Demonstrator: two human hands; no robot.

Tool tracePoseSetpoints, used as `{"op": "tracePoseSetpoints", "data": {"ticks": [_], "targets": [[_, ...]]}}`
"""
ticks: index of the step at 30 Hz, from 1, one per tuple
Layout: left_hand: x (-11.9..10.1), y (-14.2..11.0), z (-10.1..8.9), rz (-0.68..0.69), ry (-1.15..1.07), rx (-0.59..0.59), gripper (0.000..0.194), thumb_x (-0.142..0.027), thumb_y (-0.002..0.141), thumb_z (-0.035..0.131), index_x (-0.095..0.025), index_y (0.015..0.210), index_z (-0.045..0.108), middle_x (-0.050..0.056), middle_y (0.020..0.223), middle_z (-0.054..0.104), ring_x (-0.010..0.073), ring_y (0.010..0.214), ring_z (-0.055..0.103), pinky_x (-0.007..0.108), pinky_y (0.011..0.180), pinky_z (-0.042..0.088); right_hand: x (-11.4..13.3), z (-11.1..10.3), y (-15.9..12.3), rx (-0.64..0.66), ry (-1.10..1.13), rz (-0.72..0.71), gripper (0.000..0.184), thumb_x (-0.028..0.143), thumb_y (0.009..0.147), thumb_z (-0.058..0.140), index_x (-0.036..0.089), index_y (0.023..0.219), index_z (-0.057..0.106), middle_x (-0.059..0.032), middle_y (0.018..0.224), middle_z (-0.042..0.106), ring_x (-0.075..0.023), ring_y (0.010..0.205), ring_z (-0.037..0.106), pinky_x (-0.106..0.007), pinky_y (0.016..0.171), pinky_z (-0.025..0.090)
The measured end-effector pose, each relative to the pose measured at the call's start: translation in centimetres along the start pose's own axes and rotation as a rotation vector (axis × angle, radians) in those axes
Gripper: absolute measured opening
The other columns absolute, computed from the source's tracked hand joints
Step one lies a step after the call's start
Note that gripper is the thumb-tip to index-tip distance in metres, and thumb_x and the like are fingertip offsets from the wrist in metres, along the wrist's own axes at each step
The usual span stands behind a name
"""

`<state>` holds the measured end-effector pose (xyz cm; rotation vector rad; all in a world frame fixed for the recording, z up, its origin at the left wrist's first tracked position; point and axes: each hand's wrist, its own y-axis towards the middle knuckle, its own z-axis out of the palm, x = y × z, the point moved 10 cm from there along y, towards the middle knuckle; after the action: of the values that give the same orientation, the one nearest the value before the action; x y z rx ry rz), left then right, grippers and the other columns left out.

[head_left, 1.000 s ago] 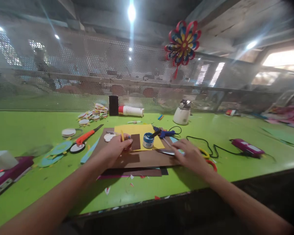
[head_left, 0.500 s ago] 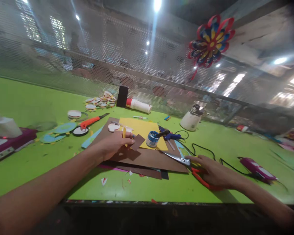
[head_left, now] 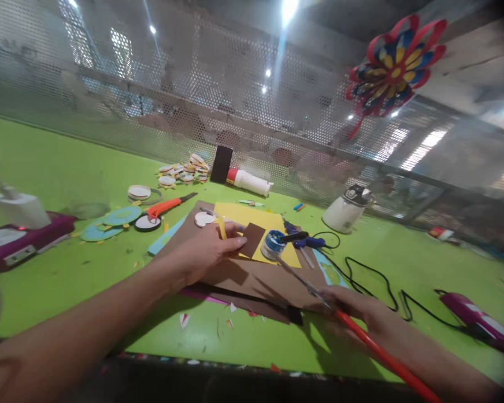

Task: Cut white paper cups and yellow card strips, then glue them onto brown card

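Observation:
My left hand [head_left: 212, 246] is closed on a small dark brown paper piece [head_left: 253, 240], pinched at its left edge; a narrow yellow strip [head_left: 222, 228] stands up between the fingers. My right hand [head_left: 353, 316] grips scissors [head_left: 361, 331] by the red handles, blades pointing left and away, over brown sheets [head_left: 273, 282]. Whether the blades are parted I cannot tell. Just past the blade tips, an open jar with blue paint on its rim [head_left: 273, 245] and a dark-handled tool in it stands on a yellow sheet [head_left: 252, 212]. A white disc [head_left: 204, 219] lies behind my left hand.
Purple power strips sit at left [head_left: 29, 238] and right [head_left: 479, 319], with a black cord [head_left: 373, 274] between. A blue glue gun [head_left: 311, 242], a white jug [head_left: 348, 210], an orange cutter [head_left: 163, 208], light-blue paper rings [head_left: 109, 224] and a phone [head_left: 221, 164] stand or lie around.
My right hand reached the scissors, took them by the handles and lifted them off the sheets. My left hand still holds the brown piece, now raised and turned. The view has shifted and tilted.

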<state>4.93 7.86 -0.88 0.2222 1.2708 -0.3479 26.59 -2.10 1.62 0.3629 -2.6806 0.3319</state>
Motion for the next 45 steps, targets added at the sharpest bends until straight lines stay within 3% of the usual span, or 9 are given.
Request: {"op": "tracePoseSetpoints", "data": {"ticks": [3, 7, 11, 13, 21, 26, 36, 39, 45], "targets": [[-0.6, -0.1, -0.3, 0.024, 0.072, 0.014, 0.028, -0.026, 0.067, 0.074, -0.015, 0.09, 0.061, -0.003, 0.067, 0.054, 0.0092, 0.059, 0.047, 0.024, 0.057, 0.035, 1.2, 0.2, 1.6, 0.013, 0.065, 0.025, 0.044, 0.054, 0.085, 0.054, 0.022, 0.113, 0.066, -0.0104, 0.115, 0.07, -0.0317, 0.107, 0.064, -0.041, 0.091, 0.052], [-0.6, -0.2, -0.2, 0.011, 0.215, 0.062, 0.019, -0.024, 0.068, 0.071, -0.015, 0.082, 0.063, -0.003, 0.062, 0.053, 0.0102, 0.058, 0.047, 0.025, 0.057, 0.033, 2.4, -0.2, 2.7, 0.025, 0.08, -0.089, 0.041, 0.052, 0.086, 0.056, 0.023, 0.113, 0.066, -0.0091, 0.121, 0.067, -0.0299, 0.11, 0.062, -0.039, 0.093, 0.05], [-0.4, -0.2, -0.2, -0.011, 0.17, 0.059, 0.036, -0.023, 0.068, 0.07, -0.017, 0.103, 0.065, -0.003, 0.069, 0.055, 0.0122, 0.062, 0.053, 0.026, 0.061, 0.036, 2.3, -0.3, 2.8, 0.041, 0.052, -0.109, 0.041, 0.05, 0.086, 0.058, 0.024, 0.116, 0.066, -0.0093, 0.125, 0.064, -0.0305, 0.113, 0.06, -0.041, 0.096, 0.047], [-0.3, -0.1, -0.1, -0.007, 0.179, 0.06, 0.038, -0.022, 0.067, 0.07, -0.017, 0.105, 0.066, -0.003, 0.071, 0.055, 0.012, 0.063, 0.054, 0.027, 0.063, 0.037, 2.1, -0.1, 2.8, 0.06, 0.054, -0.092, 0.042, 0.051, 0.085, 0.058, 0.024, 0.117, 0.065, -0.0096, 0.121, 0.066, -0.0303, 0.109, 0.062, -0.04, 0.093, 0.049], [0.1, -0.3, 0.5, -0.014, 0.215, 0.086, 0.028, -0.024, 0.068, 0.069, -0.016, 0.095, 0.069, 0.002, 0.074, 0.064, 0.015, 0.069, 0.056, 0.027, 0.065, 0.04, 2.3, 1.0, 2.8, 0.106, 0.106, -0.062, 0.04, 0.051, 0.085, 0.056, 0.023, 0.111, 0.067, -0.0071, 0.107, 0.071, -0.0272, 0.096, 0.065, -0.036, 0.082, 0.052], [0.0, -0.6, 1.4, -0.018, 0.144, 0.143, 0.012, -0.021, 0.067, 0.069, -0.016, 0.078, 0.068, 0.001, 0.068, 0.062, 0.0135, 0.064, 0.055, 0.026, 0.062, 0.039, 2.0, 1.0, 2.8, 0.09, 0.119, -0.024, 0.041, 0.05, 0.081, 0.059, 0.022, 0.109, 0.067, -0.0076, 0.101, 0.072, -0.027, 0.09, 0.066, -0.035, 0.078, 0.053], [0.3, -0.7, 1.2, -0.043, 0.175, 0.118, 0.012, -0.022, 0.068, 0.069, -0.017, 0.079, 0.065, -0.002, 0.066, 0.055, 0.011, 0.058, 0.048, 0.025, 0.057, 0.034, 1.5, 1.6, 2.9, 0.113, 0.127, -0.005, 0.045, 0.055, 0.083, 0.057, 0.021, 0.11, 0.065, -0.009, 0.1, 0.07, -0.0296, 0.094, 0.064, -0.04, 0.083, 0.05], [0.5, -0.8, 1.2, -0.074, 0.173, 0.106, 0.018, -0.02, 0.067, 0.068, -0.017, 0.085, 0.066, -0.002, 0.068, 0.058, 0.0112, 0.059, 0.049, 0.025, 0.057, 0.033, 1.7, 1.8, 2.8, 0.128, 0.158, -0.018, 0.042, 0.053, 0.084, 0.056, 0.021, 0.11, 0.065, -0.0076, 0.099, 0.07, -0.0281, 0.094, 0.064, -0.038, 0.083, 0.049], [0.7, -0.9, 1.1, -0.08, 0.211, 0.098, 0.013, -0.017, 0.068, 0.067, -0.017, 0.08, 0.065, -0.003, 0.067, 0.055, 0.0089, 0.056, 0.046, 0.023, 0.054, 0.031, 2.3, 1.9, 2.8, 0.116, 0.188, -0.09, 0.036, 0.046, 0.085, 0.058, 0.019, 0.105, 0.07, -0.0065, 0.092, 0.072, -0.0255, 0.086, 0.065, -0.034, 0.076, 0.051]]}}
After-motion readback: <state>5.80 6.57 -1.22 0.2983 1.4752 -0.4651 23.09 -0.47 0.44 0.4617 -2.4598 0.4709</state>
